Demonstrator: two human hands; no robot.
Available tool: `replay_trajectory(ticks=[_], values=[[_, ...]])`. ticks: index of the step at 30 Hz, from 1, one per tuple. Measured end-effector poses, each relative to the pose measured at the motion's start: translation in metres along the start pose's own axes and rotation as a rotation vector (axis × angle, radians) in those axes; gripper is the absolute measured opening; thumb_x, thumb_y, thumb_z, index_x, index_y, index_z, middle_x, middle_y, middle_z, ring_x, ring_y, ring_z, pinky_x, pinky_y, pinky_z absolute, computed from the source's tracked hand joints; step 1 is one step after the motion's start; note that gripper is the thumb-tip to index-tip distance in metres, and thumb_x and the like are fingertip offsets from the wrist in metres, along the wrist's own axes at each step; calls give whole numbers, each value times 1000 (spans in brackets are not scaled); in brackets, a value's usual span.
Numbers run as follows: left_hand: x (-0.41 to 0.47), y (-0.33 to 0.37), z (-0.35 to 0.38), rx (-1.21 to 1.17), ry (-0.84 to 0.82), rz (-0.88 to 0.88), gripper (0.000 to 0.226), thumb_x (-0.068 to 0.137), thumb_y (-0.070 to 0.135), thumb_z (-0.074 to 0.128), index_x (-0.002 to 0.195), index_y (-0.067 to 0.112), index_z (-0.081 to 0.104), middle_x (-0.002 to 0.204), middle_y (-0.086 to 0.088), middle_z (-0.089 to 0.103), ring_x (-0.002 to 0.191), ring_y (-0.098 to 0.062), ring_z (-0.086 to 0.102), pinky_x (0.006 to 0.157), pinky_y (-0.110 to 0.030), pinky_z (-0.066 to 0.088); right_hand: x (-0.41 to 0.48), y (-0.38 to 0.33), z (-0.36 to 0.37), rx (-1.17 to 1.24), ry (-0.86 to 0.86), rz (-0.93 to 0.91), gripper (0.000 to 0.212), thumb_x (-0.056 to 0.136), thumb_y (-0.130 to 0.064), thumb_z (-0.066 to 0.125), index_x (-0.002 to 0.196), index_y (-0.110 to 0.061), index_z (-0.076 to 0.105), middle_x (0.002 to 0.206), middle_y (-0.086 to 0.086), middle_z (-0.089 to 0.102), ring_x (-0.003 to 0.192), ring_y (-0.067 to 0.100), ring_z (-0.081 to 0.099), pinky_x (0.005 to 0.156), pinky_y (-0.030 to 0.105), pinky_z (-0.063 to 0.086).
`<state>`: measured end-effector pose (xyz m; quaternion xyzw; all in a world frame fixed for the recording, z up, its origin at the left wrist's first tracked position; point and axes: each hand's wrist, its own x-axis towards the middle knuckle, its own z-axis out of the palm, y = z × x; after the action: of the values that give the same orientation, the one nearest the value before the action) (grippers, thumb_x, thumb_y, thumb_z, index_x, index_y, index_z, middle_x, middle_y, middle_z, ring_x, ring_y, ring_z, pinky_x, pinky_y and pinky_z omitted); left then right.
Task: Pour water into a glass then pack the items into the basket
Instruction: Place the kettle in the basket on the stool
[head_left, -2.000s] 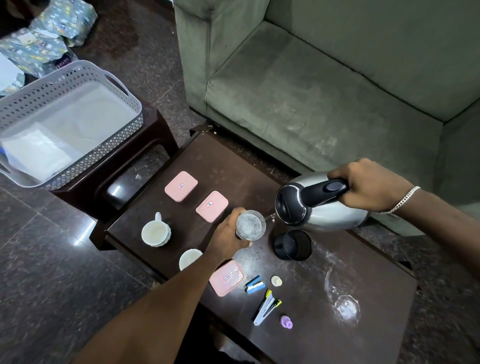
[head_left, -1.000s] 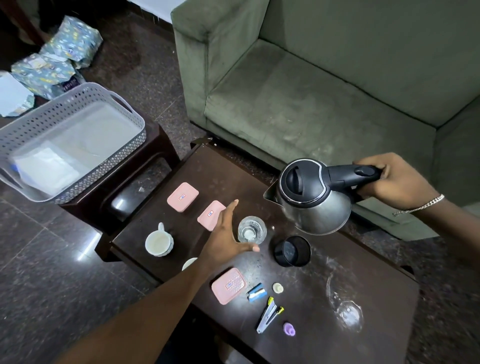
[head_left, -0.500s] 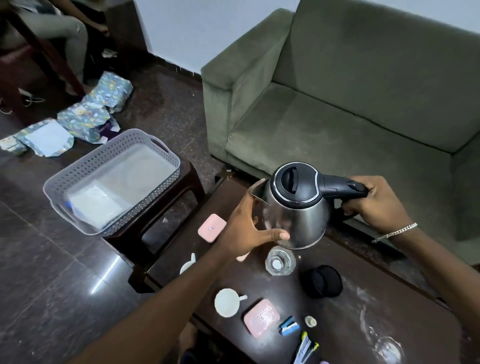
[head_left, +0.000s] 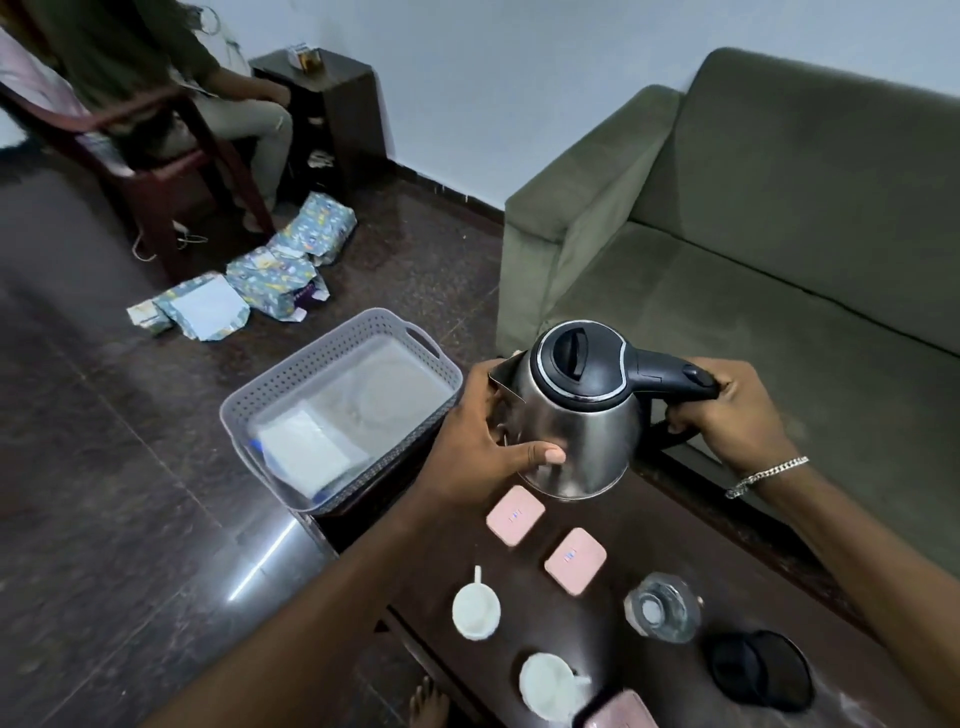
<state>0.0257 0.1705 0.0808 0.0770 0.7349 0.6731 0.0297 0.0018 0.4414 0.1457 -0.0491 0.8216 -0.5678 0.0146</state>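
Note:
A steel kettle (head_left: 584, 436) with a black lid hangs upright above the far left part of the dark table (head_left: 649, 525). My right hand (head_left: 737, 421) grips its black handle. My left hand (head_left: 483, 441) is cupped against its left side, thumb across the front. The glass (head_left: 662, 608) stands on the table nearer to me with water in it. The grey perforated basket (head_left: 291, 379) sits on a low stool left of the kettle, with white packets inside.
On the table lie two pink square boxes (head_left: 516, 515), two white cups (head_left: 476, 609), a black kettle base (head_left: 761, 669) and part of another pink box (head_left: 621, 711). A green sofa (head_left: 779, 234) stands behind. Wrapped packs (head_left: 270, 278) lie on the floor; a person sits on a chair (head_left: 156, 171) far left.
Pouring has ended: the kettle came upright and moved up and left toward the basket. My left hand let go of the glass and came onto the kettle's side. The view tilted up.

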Motion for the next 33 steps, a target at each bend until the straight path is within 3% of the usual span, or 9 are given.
replay_trajectory(ticks=[3,7,9,12,15,18,24,30,33], values=[[16,6,-39,-11,17,0,93,65,16,98,141,28,45,139,7,63,132,-8,58,106,-44,54,31,-12,30,40,-20,-40,21,48,6,52,63,-5,61,52,-7,48,53,17,44,45,64,45],[43,12,-91,-25,26,0,88,65,8,96,136,26,47,138,8,62,131,-5,58,94,-28,57,70,-28,69,93,-13,-56,28,47,8,53,74,5,62,58,4,47,57,16,47,46,55,50],[56,14,-116,-15,38,-4,87,64,6,96,132,30,48,136,8,62,128,-4,58,90,-23,55,91,-35,89,105,-13,-58,26,47,8,55,65,-8,64,53,-5,50,53,12,49,50,47,50],[75,11,-152,7,55,4,84,63,5,94,126,38,50,133,11,62,127,-7,56,90,-25,54,123,-39,122,105,-23,-67,33,47,7,60,60,-22,67,52,-14,52,52,7,48,52,33,45],[87,-2,-182,17,67,-18,84,62,3,93,126,37,50,131,13,62,127,-6,56,92,-28,55,147,-30,154,116,-43,-66,28,47,4,66,66,-16,69,56,-15,53,54,4,47,51,20,38],[94,-23,-207,20,81,-63,85,62,0,92,127,31,48,134,12,62,128,-7,57,94,-27,55,165,-12,186,158,-82,-35,25,50,6,70,73,3,64,62,-6,57,59,8,50,53,21,40],[96,-74,-235,8,96,-163,87,62,-2,90,131,21,42,136,15,60,131,-7,56,106,-41,53,184,19,232,145,-151,-2,24,53,13,76,68,7,58,69,7,53,66,9,50,58,24,40],[102,-88,-252,-18,137,-174,86,58,12,94,125,36,47,133,18,59,127,-5,58,99,-43,57,200,15,252,120,-118,-56,34,47,-1,74,74,16,61,76,34,59,73,19,53,66,34,38],[102,-87,-258,-12,130,-173,86,57,18,96,124,39,47,133,18,59,129,-8,57,101,-38,58,201,15,255,105,-132,-48,34,48,-1,76,74,14,59,74,28,57,73,18,51,66,35,38]])
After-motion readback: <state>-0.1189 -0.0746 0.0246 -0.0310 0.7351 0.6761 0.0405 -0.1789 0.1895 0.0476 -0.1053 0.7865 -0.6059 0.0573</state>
